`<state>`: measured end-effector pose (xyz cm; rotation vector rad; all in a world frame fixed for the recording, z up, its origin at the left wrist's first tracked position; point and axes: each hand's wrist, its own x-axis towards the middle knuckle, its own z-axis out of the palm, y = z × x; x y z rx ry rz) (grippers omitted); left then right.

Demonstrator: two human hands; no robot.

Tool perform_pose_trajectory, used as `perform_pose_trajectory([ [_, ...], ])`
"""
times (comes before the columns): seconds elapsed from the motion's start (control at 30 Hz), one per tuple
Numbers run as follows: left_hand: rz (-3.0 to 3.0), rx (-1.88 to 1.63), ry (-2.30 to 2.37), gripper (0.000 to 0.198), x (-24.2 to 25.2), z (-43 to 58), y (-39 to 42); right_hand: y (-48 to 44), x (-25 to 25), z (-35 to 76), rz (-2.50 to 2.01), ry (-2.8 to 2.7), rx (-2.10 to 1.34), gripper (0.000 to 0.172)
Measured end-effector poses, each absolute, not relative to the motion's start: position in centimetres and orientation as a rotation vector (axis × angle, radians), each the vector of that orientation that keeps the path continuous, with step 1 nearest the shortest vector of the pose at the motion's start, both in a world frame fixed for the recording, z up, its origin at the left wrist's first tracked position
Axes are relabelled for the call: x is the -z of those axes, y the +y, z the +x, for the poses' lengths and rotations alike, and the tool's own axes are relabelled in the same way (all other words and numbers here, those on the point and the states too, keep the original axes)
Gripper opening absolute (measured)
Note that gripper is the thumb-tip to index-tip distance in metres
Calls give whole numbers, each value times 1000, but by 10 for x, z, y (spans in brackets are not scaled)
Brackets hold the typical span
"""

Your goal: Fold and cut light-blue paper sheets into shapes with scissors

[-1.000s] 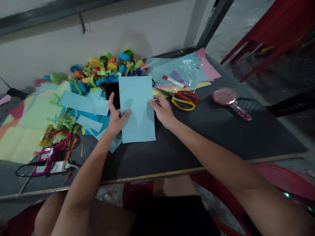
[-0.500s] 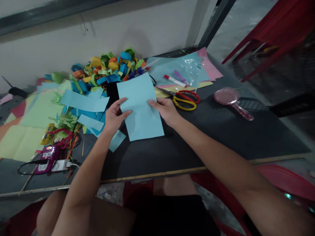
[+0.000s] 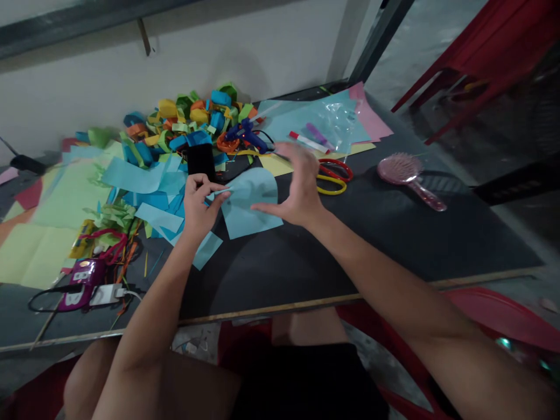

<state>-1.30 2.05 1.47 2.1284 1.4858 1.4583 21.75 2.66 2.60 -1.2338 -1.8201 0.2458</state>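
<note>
A light blue sheet of paper point(image 3: 251, 198) is bent over in a soft curve above the dark table, its lower edge toward me. My left hand point(image 3: 202, 201) pinches its left edge between thumb and fingers. Beside the sheet's right side, my right hand point(image 3: 297, 186) is spread, thumb stretched over the paper and fingers raised and slightly blurred. No grip by that hand on the sheet is visible. Scissors with red and yellow handles point(image 3: 332, 185) lie just behind my right hand, which hides their blades. Cut light blue paper strips point(image 3: 161, 217) lie left of my left hand.
Folded coloured paper pieces point(image 3: 175, 119) are heaped by the wall, with a blue glue gun point(image 3: 251, 137) and a black phone-like object point(image 3: 201, 162) near them. Markers point(image 3: 308, 142) lie on paper sheets behind. A pink hairbrush point(image 3: 405, 172) rests to the right, a purple device point(image 3: 85, 280) to the left.
The blue sheet, flat and held by both hands before, is now curled over. My right hand has opened and its fingers have lifted, while my left hand keeps its pinch.
</note>
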Motion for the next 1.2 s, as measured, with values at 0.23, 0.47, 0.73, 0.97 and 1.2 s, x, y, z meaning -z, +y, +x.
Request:
perform_pose_trajectory([
  [0.23,2240,-1248,1254,37,-29,-2,8,16,-22,215,-942,-2331,-263,37],
  [0.47,1791,-1399,1197,62,-18,-15,16,32,-19,218,-1090,-1548,-962,33],
  [0.73,1295,-1340,1224,50,-7,2,14,43,-8,215,-1064,-1028,-1514,44],
  [0.97,1263,-1572,1204,43,-10,3,15,43,-9,217,-922,-1193,-1482,45],
  [1.2,1382,-1670,1261,35,-17,6,10,37,-10,212,-908,-1200,-1454,46],
])
